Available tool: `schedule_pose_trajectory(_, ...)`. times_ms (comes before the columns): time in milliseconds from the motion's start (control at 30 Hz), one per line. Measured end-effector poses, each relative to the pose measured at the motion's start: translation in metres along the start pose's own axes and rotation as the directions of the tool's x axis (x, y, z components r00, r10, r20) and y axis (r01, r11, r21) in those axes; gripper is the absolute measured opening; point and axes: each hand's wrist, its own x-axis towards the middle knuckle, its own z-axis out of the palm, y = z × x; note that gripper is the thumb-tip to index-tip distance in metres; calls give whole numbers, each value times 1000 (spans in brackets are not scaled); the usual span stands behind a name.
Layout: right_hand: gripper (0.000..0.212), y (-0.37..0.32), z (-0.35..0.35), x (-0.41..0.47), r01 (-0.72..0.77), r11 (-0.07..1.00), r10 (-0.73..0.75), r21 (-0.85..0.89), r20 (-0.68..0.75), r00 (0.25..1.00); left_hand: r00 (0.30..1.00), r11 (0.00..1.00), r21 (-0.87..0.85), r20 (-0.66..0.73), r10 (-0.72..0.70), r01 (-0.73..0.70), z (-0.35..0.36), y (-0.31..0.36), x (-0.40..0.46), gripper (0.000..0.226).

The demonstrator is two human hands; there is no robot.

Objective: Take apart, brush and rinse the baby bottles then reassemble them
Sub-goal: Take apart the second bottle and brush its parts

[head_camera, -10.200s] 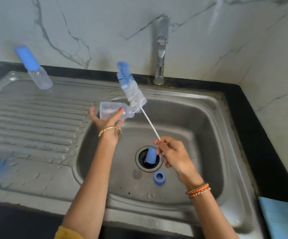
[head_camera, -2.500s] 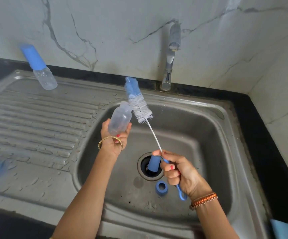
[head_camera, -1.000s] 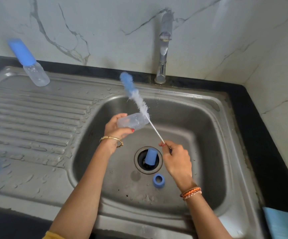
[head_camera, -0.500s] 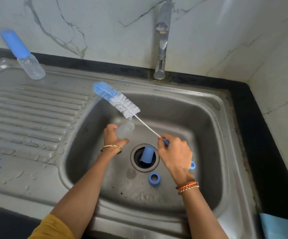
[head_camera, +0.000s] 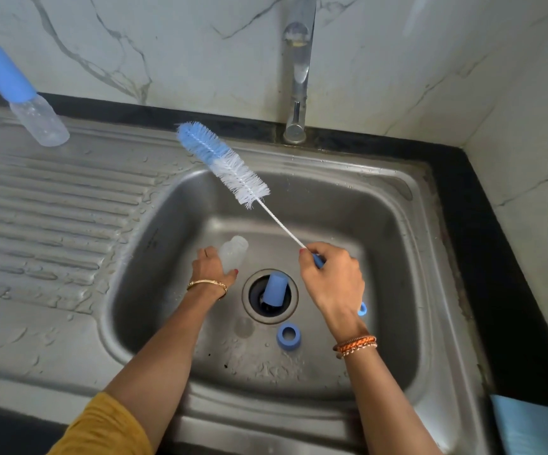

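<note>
My left hand (head_camera: pixel 212 266) grips the bottle (head_camera: pixel 233 254) mid-frame over the sink (head_camera: pixel 397 257), right hand (head_camera: pixel 333 279) grips the brush (head_camera: pixel 223 162) handle, bristles up toward upper-centre, clear of the bottle.

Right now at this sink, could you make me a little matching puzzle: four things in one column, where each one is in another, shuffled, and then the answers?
Things
1. blue cap
2. blue ring
3. bottle brush
4. capped bottle

Places
A. on the ridged drainboard, far left
B. held up above the basin by the right hand
C. flat on the basin floor, near the drain
D. standing in the drain hole

Pairs: 1-D, 2-C, 3-B, 4-A
</note>
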Motion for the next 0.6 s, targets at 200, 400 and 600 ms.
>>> schedule_pose_trajectory(200,20,-2,-1,1,-22,998,22,63,-5,1000,994,987,149,91,-68,54,2,-4,-6,75)
schedule_pose_trajectory(400,21,1,-2,3,-50,995,51,86,-7,999,999,977,210,43,11,-20,0,0,-6,96)
schedule_pose_trajectory(600,21,3,-3,5,-43,994,44,99,-7,999,933,881,331,-11,361,-337,-9,19,-13,53)
